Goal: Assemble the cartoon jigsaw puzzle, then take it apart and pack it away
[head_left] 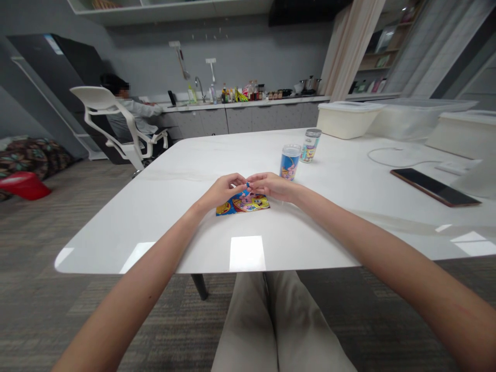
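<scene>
My left hand [222, 192] and my right hand [271, 186] meet at the fingertips, thumbs and forefingers pinched together. Between them is a small blue piece [248, 184], too small to make out in detail. Just under the fingers lies a flat, brightly coloured cartoon picture [242, 205] in blue, yellow and pink; its upper part is hidden by my hands. Right behind my right hand stands a clear cup-like container with a blue cartoon label [290, 161]. Another cartoon-printed jar with a grey lid [310, 145] is a little farther back.
The white table [186, 170] has a rounded left corner. A phone [434, 187] and a white cable [403, 160] lie at the right. Lidded bins [349, 120] stand at the back right. Beyond the table, a person [135, 113] sits in a white chair [95, 98] by the kitchen counter.
</scene>
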The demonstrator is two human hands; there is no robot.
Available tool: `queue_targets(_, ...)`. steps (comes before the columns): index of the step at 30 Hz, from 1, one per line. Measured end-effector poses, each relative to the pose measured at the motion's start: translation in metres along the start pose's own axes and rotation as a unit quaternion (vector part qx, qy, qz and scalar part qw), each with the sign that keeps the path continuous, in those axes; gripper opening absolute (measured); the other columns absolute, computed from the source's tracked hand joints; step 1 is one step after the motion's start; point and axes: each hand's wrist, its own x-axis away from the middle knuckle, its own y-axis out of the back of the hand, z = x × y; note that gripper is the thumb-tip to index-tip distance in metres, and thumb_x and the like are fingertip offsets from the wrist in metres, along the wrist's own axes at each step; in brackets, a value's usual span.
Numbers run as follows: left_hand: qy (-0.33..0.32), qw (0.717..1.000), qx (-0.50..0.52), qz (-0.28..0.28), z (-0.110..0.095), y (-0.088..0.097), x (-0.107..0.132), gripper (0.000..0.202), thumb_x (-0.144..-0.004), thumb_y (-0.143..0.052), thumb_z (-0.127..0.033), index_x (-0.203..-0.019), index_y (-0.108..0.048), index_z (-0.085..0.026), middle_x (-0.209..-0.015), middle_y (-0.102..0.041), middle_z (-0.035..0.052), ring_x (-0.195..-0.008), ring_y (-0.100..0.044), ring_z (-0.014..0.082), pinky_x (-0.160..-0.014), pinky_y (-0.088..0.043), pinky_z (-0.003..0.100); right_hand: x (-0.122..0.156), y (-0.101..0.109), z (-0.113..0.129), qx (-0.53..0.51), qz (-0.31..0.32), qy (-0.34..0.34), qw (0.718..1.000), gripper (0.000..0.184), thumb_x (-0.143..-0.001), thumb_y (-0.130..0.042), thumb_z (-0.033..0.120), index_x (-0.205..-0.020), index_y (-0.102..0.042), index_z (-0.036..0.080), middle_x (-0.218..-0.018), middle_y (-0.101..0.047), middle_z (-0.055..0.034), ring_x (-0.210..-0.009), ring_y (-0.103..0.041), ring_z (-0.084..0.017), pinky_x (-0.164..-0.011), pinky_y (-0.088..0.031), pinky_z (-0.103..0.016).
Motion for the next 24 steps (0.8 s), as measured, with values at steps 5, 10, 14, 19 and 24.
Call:
queue_targets(5,0.008,1.000,0.014,0.008,0.000,-0.001,0.000,0.030,-0.078,-0.063,-0.046,-0.089,-0.063,-0.018,-0.086,-0.069,0.0033,-0.079,-0.062,0.0164,-0.069,-0.048,0.028,0.000,0.001,-0.001,0.014,0.007,-0.010,1.000,0.008,-0.082,-0.062,0.006,-0.082,-0.067,0.012,-0.068,-0.068,-0.0019,-0.064,-0.063,-0.008,-0.066,-0.052,-0.017)
queue_targets(10,0.005,1.000,-0.012,-0.003,0.003,-0.001,-0.001,0.029,-0.078,-0.061,-0.045,-0.086,-0.063,-0.018,-0.084,-0.068,0.0028,-0.077,-0.061,0.0158,-0.070,-0.049,0.028,0.001,0.002,0.002,0.030,-0.010,-0.002,0.999,0.009,-0.082,-0.061,0.006,-0.085,-0.066,0.013,-0.073,-0.068,-0.0023,-0.066,-0.062,-0.008,-0.066,-0.051,-0.018)
queue_targets(14,0.037,0.996,-0.054,-0.063,0.012,0.001,-0.005,0.021,-0.076,-0.059,-0.039,-0.080,-0.061,-0.018,-0.083,-0.068,0.0030,-0.076,-0.061,0.0163,-0.071,-0.049,0.029,-0.003,0.008,0.006,0.066,-0.079,0.022,0.994,0.012,-0.084,-0.056,0.007,-0.089,-0.064,0.014,-0.081,-0.069,-0.0047,-0.068,-0.063,-0.009,-0.063,-0.050,-0.018)
queue_targets(19,0.080,0.980,-0.096,-0.152,0.023,0.008,-0.006,0.011,-0.076,-0.056,-0.029,-0.080,-0.059,-0.019,-0.081,-0.068,0.0033,-0.075,-0.061,0.0169,-0.073,-0.048,0.029,-0.007,0.029,0.010,0.381,-0.169,0.070,0.906,0.016,-0.082,-0.057,0.011,-0.095,-0.065,0.015,-0.096,-0.070,-0.0080,-0.077,-0.064,-0.013,-0.069,-0.048,-0.022)
queue_targets(24,0.101,0.962,-0.166,-0.191,0.028,0.019,-0.002,0.008,-0.075,-0.058,-0.026,-0.080,-0.060,-0.020,-0.075,-0.067,0.0023,-0.072,-0.061,0.0173,-0.067,-0.047,0.028,-0.005,0.041,0.008,0.660,-0.098,0.064,0.742,0.017,-0.077,-0.066,0.020,-0.093,-0.071,0.015,-0.094,-0.072,-0.0072,-0.082,-0.064,-0.017,-0.069,-0.045,-0.022)
